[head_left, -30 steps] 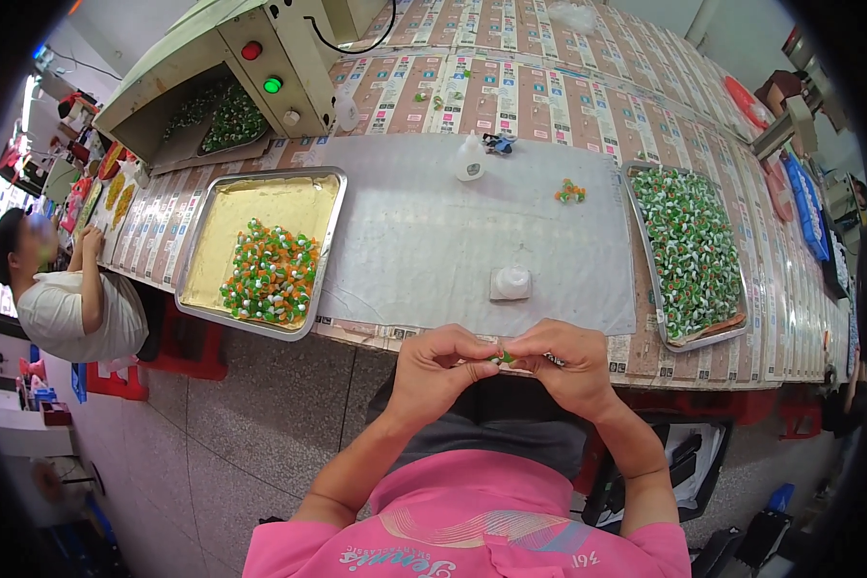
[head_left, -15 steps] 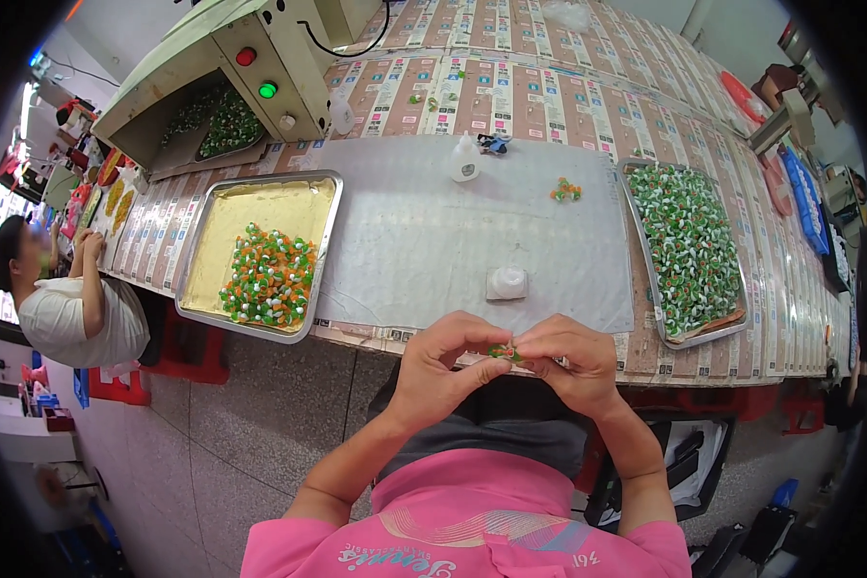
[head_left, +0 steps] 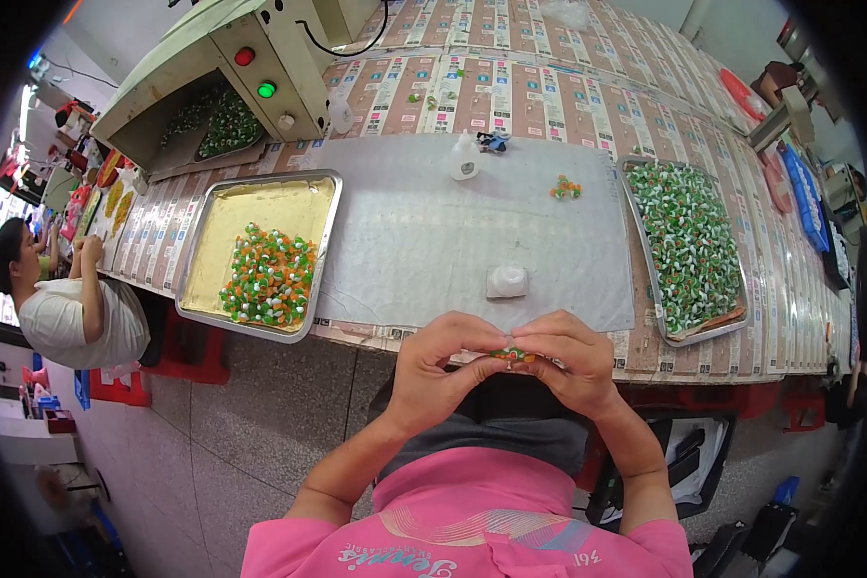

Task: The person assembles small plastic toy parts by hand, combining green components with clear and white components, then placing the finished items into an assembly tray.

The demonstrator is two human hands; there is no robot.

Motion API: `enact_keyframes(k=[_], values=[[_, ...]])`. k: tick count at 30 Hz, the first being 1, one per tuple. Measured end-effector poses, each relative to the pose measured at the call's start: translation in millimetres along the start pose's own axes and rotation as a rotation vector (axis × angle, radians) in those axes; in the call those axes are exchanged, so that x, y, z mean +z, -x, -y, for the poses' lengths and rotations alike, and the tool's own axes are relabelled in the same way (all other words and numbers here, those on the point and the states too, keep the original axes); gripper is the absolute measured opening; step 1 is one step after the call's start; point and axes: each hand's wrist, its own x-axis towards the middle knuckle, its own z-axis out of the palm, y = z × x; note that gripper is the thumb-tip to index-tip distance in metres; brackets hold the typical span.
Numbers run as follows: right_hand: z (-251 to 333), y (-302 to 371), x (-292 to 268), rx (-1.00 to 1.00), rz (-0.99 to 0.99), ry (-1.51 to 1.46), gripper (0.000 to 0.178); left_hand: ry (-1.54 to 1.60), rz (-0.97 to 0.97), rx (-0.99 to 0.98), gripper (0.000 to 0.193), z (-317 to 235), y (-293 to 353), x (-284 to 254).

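Between my fingertips, at the near edge of the table, is a small green and orange piece (head_left: 513, 355), mostly covered by the fingers. My left hand (head_left: 443, 361) pinches it from the left. My right hand (head_left: 573, 361) pinches it from the other side, so the two hands almost meet. Just beyond them a small white block-like container (head_left: 507, 281) stands on the white sheet (head_left: 405, 231). To the left, a metal tray (head_left: 325, 260) holds a heap of green, orange and white pieces (head_left: 268, 275). A second tray (head_left: 667, 308) on the right is full of green and white pieces (head_left: 689, 246).
A white squeeze bottle (head_left: 465, 159) stands beside a small blue and black object (head_left: 493, 143). Further right lies a little orange-green cluster (head_left: 564, 188). A beige machine (head_left: 289, 77) with red and green lights occupies the back left. Another person (head_left: 77, 299) sits at the left.
My fingertips have shifted slightly, and more orange shows on the held piece. The seated person at the left has moved a little.
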Motion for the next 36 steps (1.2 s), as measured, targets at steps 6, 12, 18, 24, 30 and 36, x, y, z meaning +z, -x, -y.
enact_keyframes(k=[6,12,18,24,30,36], values=[[-5,-4,6,-0.123,0.009,-0.005,0.034,-0.066,-0.05,0.014,0.025,-5,6,-3],[-1,4,6,-0.096,0.039,-0.026,0.034,-0.105,-0.059,0.03,0.023,-10,12,-2],[23,11,11,0.05,0.005,0.044,0.032,-0.194,-0.015,0.059,0.02,-37,13,-14],[19,36,1,0.189,-0.064,0.129,0.025,-0.998,-0.584,0.325,0.019,-43,18,-115],[31,57,-3,0.235,-0.134,0.165,0.015,-1.325,-0.563,0.093,0.03,-24,33,-191],[37,70,-6,0.288,-0.189,0.145,0.014,-1.466,-0.31,-0.231,0.074,-11,16,-192]])
